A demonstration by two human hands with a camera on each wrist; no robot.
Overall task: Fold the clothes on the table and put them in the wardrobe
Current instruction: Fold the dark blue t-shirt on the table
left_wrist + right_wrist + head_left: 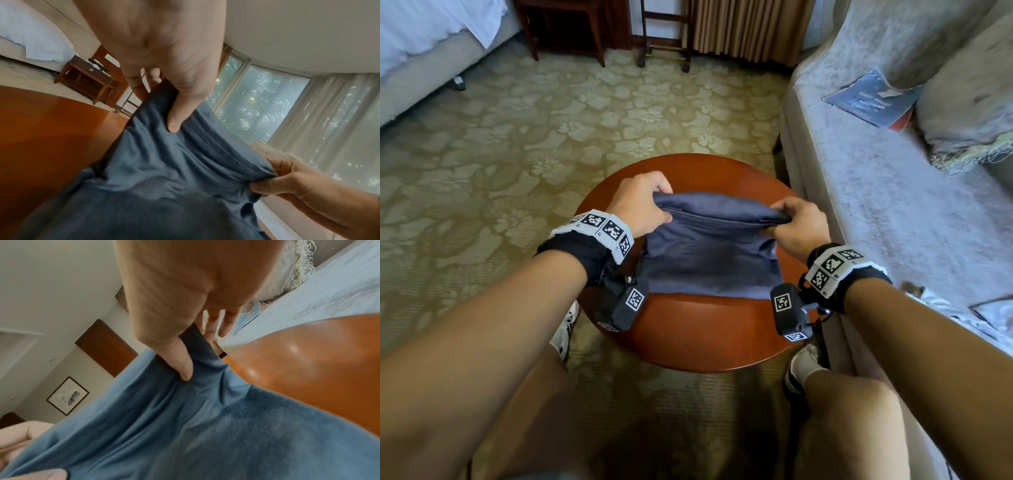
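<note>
A blue-grey garment (709, 253) lies partly folded on a small round wooden table (698, 335). Its far hemmed edge is lifted off the tabletop. My left hand (645, 205) pinches the left end of that edge, thumb on top of the cloth (174, 123). My right hand (796, 222) pinches the right end the same way, thumb pressed on the fabric (185, 369). The near part of the garment (226, 434) still rests flat on the table. The stitched hem (222, 149) runs between the two hands. No wardrobe is in view.
A pale sofa (893, 205) stands close to the table's right, with a blue booklet (869, 99) and a cushion (969, 85) on it. A bed (424, 44) is at far left. Dark wooden furniture (565, 31) and a curtain (743, 27) stand beyond patterned carpet (551, 130).
</note>
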